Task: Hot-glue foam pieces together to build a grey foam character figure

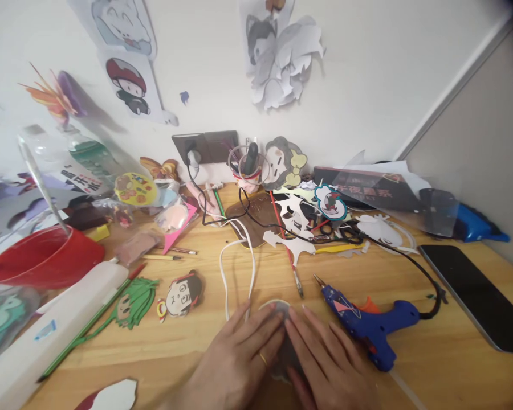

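Both hands rest flat on a small grey, light-edged flat piece [287,347] at the front middle of the wooden table. My left hand [243,356], with a ring on one finger, covers its left side with fingers stretched out. My right hand [325,353] lies over its right side, fingers extended, the fingertips of both hands close together. Most of the piece is hidden beneath them. Just right of my right hand lies a blue glue gun [367,324] with an orange trigger. Left of my left hand are a black-haired cutout face [182,293] and a green-haired figure [135,302].
A white cable [253,267] loops behind my hands. Paper scraps [294,219], scissors and a brush lie farther back. A black phone [474,296] is at the right. A red container [47,256] and a long white roll [55,330] stand and lie at the left.
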The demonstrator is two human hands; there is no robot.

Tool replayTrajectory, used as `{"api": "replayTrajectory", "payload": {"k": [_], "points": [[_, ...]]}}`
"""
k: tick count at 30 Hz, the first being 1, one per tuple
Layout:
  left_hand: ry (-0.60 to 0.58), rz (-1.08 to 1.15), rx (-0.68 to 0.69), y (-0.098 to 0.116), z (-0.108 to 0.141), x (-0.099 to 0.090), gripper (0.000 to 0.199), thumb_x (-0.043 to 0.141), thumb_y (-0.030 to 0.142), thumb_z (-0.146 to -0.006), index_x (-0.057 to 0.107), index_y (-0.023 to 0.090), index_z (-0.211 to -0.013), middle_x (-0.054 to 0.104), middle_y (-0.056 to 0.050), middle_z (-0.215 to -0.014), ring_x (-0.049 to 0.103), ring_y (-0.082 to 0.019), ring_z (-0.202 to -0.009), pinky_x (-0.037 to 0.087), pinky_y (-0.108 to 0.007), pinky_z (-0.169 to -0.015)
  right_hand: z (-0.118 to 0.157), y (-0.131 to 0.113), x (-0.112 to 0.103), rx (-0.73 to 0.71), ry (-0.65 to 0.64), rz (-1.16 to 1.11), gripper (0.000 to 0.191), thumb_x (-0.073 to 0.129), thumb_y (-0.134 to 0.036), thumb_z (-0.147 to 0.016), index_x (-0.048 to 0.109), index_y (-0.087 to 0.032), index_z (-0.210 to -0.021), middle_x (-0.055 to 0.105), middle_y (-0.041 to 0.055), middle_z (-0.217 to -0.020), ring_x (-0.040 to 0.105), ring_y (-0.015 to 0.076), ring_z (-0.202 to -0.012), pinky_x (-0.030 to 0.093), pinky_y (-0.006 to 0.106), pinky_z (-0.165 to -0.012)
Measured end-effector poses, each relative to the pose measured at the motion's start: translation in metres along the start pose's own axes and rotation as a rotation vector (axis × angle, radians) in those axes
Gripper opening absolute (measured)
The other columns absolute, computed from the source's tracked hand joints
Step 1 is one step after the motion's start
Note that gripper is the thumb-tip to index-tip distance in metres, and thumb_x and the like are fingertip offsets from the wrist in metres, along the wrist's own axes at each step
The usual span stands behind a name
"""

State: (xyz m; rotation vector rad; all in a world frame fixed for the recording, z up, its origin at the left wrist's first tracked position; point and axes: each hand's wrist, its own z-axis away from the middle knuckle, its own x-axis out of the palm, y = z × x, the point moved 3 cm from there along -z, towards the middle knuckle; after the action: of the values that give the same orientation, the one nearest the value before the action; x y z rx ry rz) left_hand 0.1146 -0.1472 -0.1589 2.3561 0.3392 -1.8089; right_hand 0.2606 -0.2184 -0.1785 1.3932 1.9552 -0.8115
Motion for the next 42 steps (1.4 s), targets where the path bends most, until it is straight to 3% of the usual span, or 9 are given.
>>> {"api": "replayTrajectory", "payload": {"k": [4,7,14,20,25,31,36,38,42], "points": [[0.034,-0.052,-0.002,0.0,0.002,0.004,0.034,0.03,0.014,-0.093,0.05,0.01,-0.121,0.049,-0.003,-0.129,0.03,-0.022,-0.128,0.006,-0.043,-0.11,0.001,0.001,0.004,-0.149,-0.167,0.071,0.036,0.044,-0.025,-0.084,0.057,-0.013,-0.116,0.052,0.0032,-0.125,0.05,0.0205,-0.111,0.014,0.036,-0.106],[0.066,-0.056,-0.008,-0.001,0.001,0.004,0.033,0.03,0.015,-0.094,0.053,0.012,-0.117,0.052,-0.002,-0.126,0.036,-0.022,-0.124,0.005,-0.043,-0.11,0.001,0.003,0.004,-0.141,-0.175,0.063,0.038,0.044,-0.024,-0.082,0.056,-0.013,-0.117,0.052,0.0039,-0.125,0.051,0.0197,-0.11,0.012,0.036,-0.107],[0.133,0.032,-0.06,-0.004,-0.002,0.002,0.025,0.039,0.021,-0.093,0.056,0.017,-0.111,0.057,0.004,-0.12,0.045,-0.017,-0.117,0.018,-0.038,-0.109,-0.011,0.004,-0.008,-0.197,-0.098,0.031,0.032,0.047,-0.022,-0.08,0.063,-0.011,-0.105,0.065,0.0059,-0.109,0.06,0.0185,-0.094,0.037,0.028,-0.089],[0.068,0.152,0.04,-0.001,-0.003,-0.014,0.027,0.043,0.018,-0.088,0.054,0.017,-0.113,0.06,-0.002,-0.116,0.05,-0.019,-0.112,0.026,-0.037,-0.105,-0.011,-0.004,-0.006,0.009,-0.072,0.091,0.034,0.044,-0.017,-0.084,0.058,-0.007,-0.113,0.06,0.0103,-0.115,0.055,0.0226,-0.104,0.04,0.033,-0.087],[0.092,0.244,0.072,0.005,-0.002,-0.025,0.022,0.043,0.015,-0.087,0.059,0.02,-0.101,0.065,-0.001,-0.105,0.054,-0.017,-0.106,0.025,-0.038,-0.105,-0.011,-0.004,0.008,0.3,-0.297,-0.232,0.033,0.044,-0.015,-0.082,0.059,-0.01,-0.11,0.06,0.013,-0.114,0.051,0.0284,-0.107,0.039,0.044,-0.09],[0.104,0.299,-0.195,-0.004,-0.001,-0.025,0.025,0.051,0.014,-0.082,0.057,0.017,-0.106,0.065,-0.006,-0.103,0.054,-0.023,-0.103,0.043,-0.04,-0.092,-0.027,-0.008,0.0,0.512,-0.343,-0.422,0.04,0.049,-0.003,-0.066,0.061,-0.013,-0.103,0.061,0.011,-0.099,0.054,0.0274,-0.097,0.042,0.045,-0.084],[0.101,0.426,-0.319,-0.008,0.002,-0.024,0.049,0.065,0.012,-0.071,0.049,0.014,-0.117,0.06,-0.011,-0.11,0.051,-0.025,-0.107,0.043,-0.04,-0.091,-0.041,-0.011,-0.008,0.592,-0.339,-0.664,0.037,0.05,-0.004,-0.062,0.062,-0.014,-0.096,0.062,0.0043,-0.075,0.06,0.0194,-0.071,0.049,0.031,-0.065],[0.117,0.629,-0.432,-0.012,0.002,-0.027,0.05,0.066,0.012,-0.068,0.051,0.014,-0.115,0.062,-0.011,-0.106,0.054,-0.025,-0.101,0.044,-0.039,-0.087,-0.049,-0.011,-0.016,0.583,-0.317,-0.793,0.033,0.051,-0.01,-0.066,0.062,-0.014,-0.096,0.062,0.0029,-0.074,0.061,0.0171,-0.069,0.049,0.027,-0.061],[0.145,1.266,-0.643,-0.022,-0.001,-0.039,0.02,0.065,0.028,-0.07,0.062,0.011,-0.081,0.065,-0.005,-0.078,0.06,-0.019,-0.075,0.046,-0.028,-0.07,-0.07,-0.007,-0.036,0.58,-0.236,-0.971,0.029,0.058,-0.029,-0.072,0.06,-0.016,-0.097,0.062,0.0033,-0.079,0.061,0.0174,-0.072,0.049,0.028,-0.064]]}}
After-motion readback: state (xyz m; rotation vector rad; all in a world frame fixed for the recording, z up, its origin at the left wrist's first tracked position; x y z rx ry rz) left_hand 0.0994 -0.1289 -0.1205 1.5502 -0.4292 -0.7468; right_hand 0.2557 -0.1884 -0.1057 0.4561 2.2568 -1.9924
